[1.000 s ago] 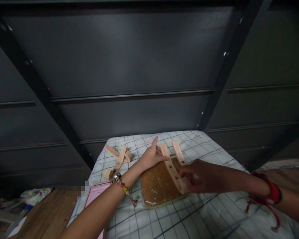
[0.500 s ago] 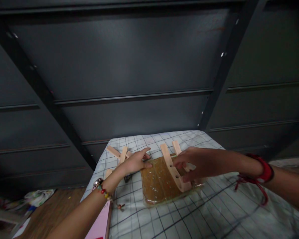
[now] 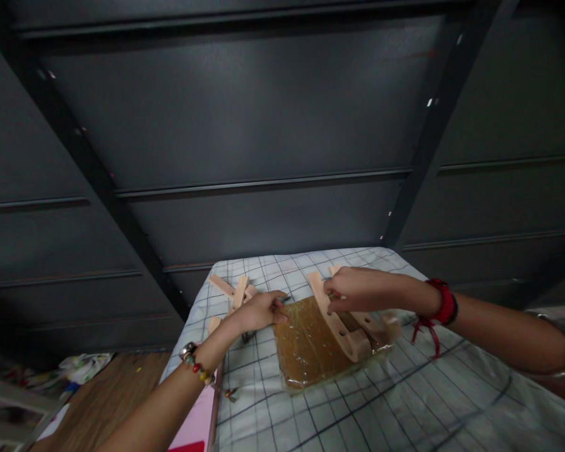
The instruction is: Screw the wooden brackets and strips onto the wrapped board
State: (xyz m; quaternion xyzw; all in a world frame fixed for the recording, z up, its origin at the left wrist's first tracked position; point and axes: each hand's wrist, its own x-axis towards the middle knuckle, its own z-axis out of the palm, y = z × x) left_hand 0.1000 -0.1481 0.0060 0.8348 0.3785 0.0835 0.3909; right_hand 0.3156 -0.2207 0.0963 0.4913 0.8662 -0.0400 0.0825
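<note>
A brown slab in clear plastic wrap (image 3: 304, 351) lies on the checked cloth. Two curved wooden pieces with holes rest across its right part; the nearer wooden piece (image 3: 330, 317) slants towards me, and the farther wooden piece (image 3: 371, 325) lies partly under my right hand (image 3: 351, 290). That hand is closed, its fingertips pinched at the nearer piece; what they hold, if anything, is too small to make out. At the slab's far left corner is my left hand (image 3: 262, 310), thumb on the wrap and index finger stretched out. A dark object (image 3: 247, 336) shows partly beneath its wrist.
Several loose wooden strips (image 3: 239, 292) lie left of the slab. A pink box or book (image 3: 196, 419) sits at the near left edge of the cloth-covered table (image 3: 282, 427). Dark metal panels (image 3: 263, 125) rise behind the table. Wooden floor (image 3: 108, 389) shows at lower left.
My right hand has pulled its fingers together and moved to the upper part of the nearer wooden piece. My left hand stays at the slab's corner. The view has shifted slightly.
</note>
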